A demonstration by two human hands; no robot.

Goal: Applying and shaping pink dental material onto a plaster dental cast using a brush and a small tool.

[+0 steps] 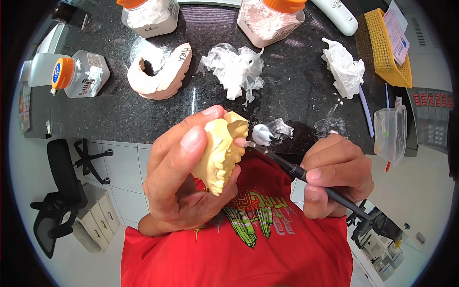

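My left hand [179, 177] grips a yellow plaster dental model [215, 148] by its sides, fingers behind it and thumb in front, with its row of teeth facing right and down. In my right hand [337, 174] is a slim black-handled tool [301, 173], held like a pen. Its pale tip meets the model's right side, beside a small pink patch [240, 142]. What the tip is made of is too small to tell. Just beyond the tool lies a white and dark blob [262, 135] on the counter.
On the black speckled counter [306, 76] sit a pinkish dental cast [160, 79], crumpled clear film [234, 69] and a crumpled white tissue [343, 69]. Orange-lidded powder jars [150, 19] stand at the back and left. A yellow basket [382, 48] and clear plastic box [389, 131] are at right.
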